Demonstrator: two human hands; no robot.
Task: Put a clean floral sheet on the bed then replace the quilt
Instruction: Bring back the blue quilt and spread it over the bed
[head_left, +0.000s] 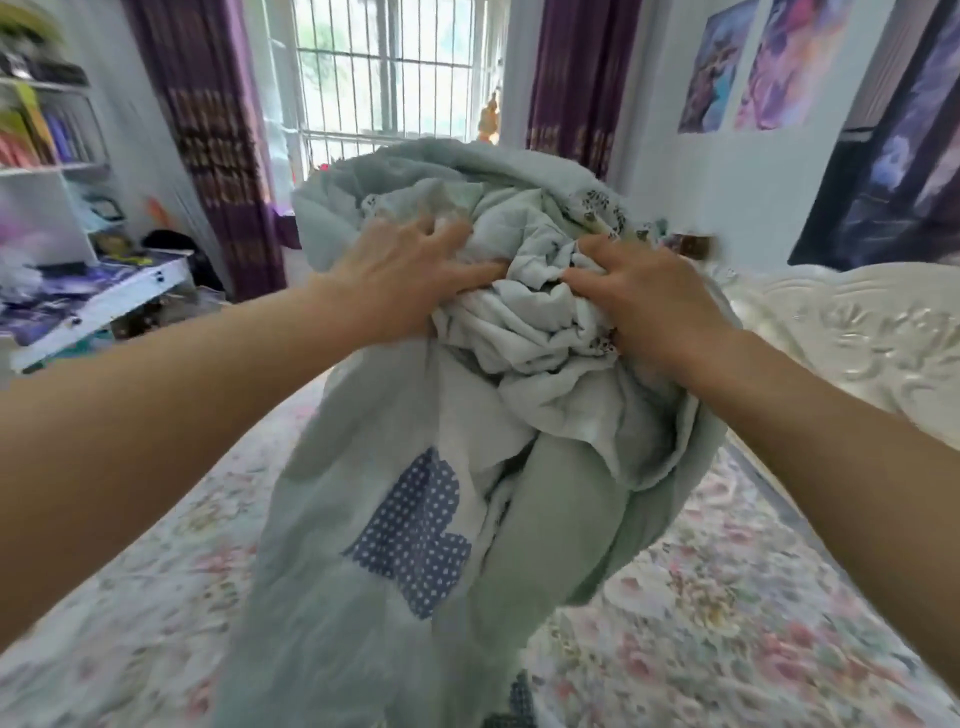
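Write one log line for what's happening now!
stage: replacing quilt | left hand, right hand: gripping bunched pale green quilt | floral sheet: on bed

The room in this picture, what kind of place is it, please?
Most likely a bedroom in a home. A floral sheet covers a bed with a carved white headboard, both hands grip a bunched quilt, and purple curtains frame a barred window.

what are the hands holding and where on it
Both the left hand and right hand grip the pale green quilt by its bunched-up top folds.
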